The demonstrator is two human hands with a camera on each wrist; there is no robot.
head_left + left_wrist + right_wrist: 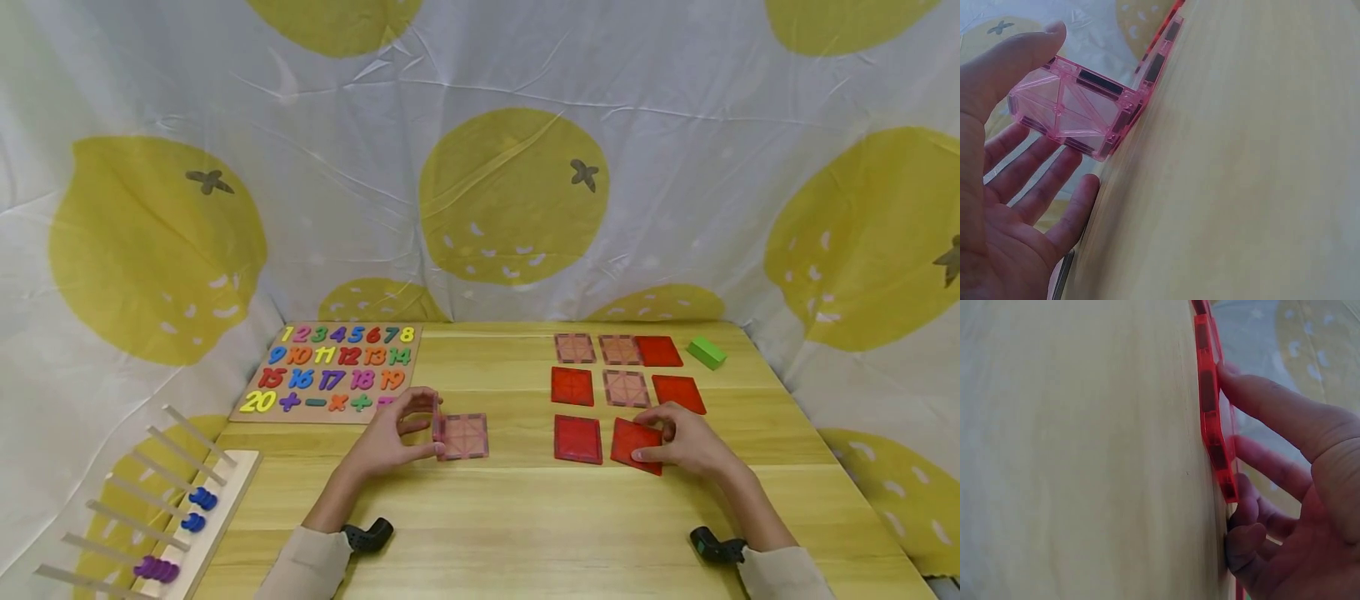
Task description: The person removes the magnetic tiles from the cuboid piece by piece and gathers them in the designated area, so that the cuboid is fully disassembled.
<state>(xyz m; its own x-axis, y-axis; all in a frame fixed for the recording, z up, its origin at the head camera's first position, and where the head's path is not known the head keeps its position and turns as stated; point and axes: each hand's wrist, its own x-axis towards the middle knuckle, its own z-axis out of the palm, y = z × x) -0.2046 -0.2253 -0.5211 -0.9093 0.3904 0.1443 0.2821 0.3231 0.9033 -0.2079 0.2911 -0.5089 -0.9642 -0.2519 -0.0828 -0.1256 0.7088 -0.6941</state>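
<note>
My left hand (392, 439) holds a clear pink magnetic tile (1063, 106) upright between thumb and fingers. Its lower edge meets a second pink tile (467, 437) lying flat on the table. In the left wrist view, the two tiles form a corner. On the right side, my right hand (681, 439) grips a red magnetic tile (628, 442) with the thumb on its near part and fingers at its right edge. This red tile (1209, 394) lies low against the tabletop. Just left of it is another red tile (577, 439), flat and apart.
Behind the right hand lie more pink tiles (626, 388) and red tiles (680, 393), in loose rows. A green block (707, 353) sits at the back right. A number board (330, 367) lies at the back left, and a wooden peg rack (217, 525) with beads stands in front of it.
</note>
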